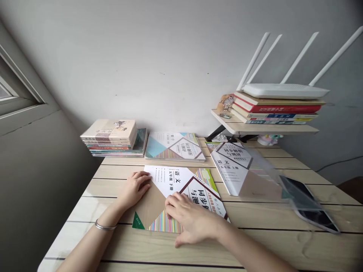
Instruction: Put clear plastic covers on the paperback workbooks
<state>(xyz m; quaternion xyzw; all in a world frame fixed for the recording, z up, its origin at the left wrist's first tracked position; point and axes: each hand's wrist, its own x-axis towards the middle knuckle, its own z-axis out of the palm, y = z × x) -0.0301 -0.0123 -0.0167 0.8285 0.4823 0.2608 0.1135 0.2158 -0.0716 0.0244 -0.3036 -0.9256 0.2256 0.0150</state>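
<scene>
Pale wood counter [141, 245]: L hand [134, 189] & R hand [188, 217] rested on Chinese workbook [172, 185], both grips apart, palms down, nothing clamped. Workbook lay mid-counter, near edge. Beyond: 2nd workbook [229, 166], clear plastic sheet [263, 168], book stack [113, 138].

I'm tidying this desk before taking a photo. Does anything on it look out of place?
Yes: at the right of the desk, a clear plastic sheet stands tilted up rather than lying flat, and it seems to lean over a dark tablet.
</scene>
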